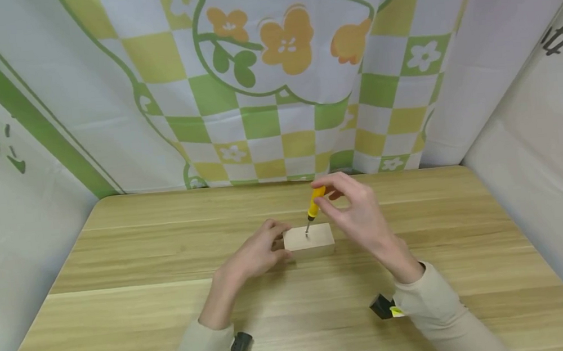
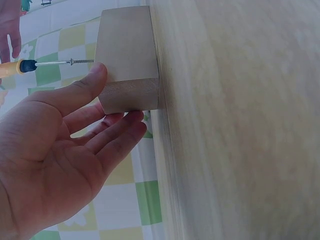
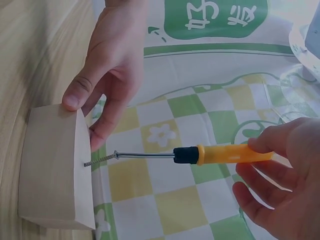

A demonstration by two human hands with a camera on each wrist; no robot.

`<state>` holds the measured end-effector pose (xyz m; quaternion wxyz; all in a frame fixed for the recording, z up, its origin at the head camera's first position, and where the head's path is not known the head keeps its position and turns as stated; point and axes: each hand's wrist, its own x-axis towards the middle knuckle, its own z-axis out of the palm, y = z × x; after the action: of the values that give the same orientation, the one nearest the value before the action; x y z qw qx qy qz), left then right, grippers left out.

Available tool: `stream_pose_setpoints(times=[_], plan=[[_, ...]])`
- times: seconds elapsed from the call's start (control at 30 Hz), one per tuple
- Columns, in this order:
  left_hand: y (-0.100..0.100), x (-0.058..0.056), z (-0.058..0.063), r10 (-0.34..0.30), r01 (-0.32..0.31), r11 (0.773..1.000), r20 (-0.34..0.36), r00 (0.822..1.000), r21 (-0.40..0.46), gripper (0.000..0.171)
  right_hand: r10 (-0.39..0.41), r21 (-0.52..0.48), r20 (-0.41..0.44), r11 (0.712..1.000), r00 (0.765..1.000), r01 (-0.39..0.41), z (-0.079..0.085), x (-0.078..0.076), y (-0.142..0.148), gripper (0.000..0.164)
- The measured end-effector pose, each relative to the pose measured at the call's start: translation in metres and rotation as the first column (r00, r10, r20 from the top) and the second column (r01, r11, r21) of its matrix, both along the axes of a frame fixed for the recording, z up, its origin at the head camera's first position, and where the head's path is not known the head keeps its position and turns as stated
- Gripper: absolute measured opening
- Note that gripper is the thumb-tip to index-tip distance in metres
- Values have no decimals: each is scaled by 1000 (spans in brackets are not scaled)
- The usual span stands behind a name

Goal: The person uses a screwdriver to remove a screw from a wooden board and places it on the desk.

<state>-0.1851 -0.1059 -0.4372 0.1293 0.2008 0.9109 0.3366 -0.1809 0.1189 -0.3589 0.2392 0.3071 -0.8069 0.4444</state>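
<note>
A pale wooden block (image 1: 320, 238) lies on the tabletop. My left hand (image 1: 254, 253) holds its left end, the thumb on the near side and the fingers around the far side. A screw (image 3: 100, 160) stands out of the block's top face, with only its point end in the wood and most of the thread exposed. My right hand (image 1: 361, 213) pinches the yellow handle of a screwdriver (image 3: 225, 153) between thumb and fingers. The screwdriver's tip meets the screw head, and its shaft leans slightly in the head view.
The wood-grain table (image 1: 141, 251) ends at a curtain (image 1: 267, 137) with green and yellow checks. White printed sheets (image 1: 552, 127) hang at both sides. A small black device (image 1: 241, 343) sits at the left cuff, another black device (image 1: 382, 306) at the right.
</note>
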Motion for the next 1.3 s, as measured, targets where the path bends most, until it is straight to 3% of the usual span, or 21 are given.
stream_pose_setpoints(times=[0.6, 0.97, 1.3], plan=[[0, -1, -2, -14, 15, 1000, -18, 1000, 8, 59, 26, -30, -30, 999, 999, -27, -3, 2, 12, 34], [-2, 1, -2, 3, -3, 1000, 15, 1000, 10, 61, -29, -43, 38, 999, 999, 30, -12, 5, 27, 38], [-1, 1, -1, -6, 5, 1000, 12, 1000, 20, 61, -34, -60, 26, 998, 999, 35, -18, 2, 40, 37]])
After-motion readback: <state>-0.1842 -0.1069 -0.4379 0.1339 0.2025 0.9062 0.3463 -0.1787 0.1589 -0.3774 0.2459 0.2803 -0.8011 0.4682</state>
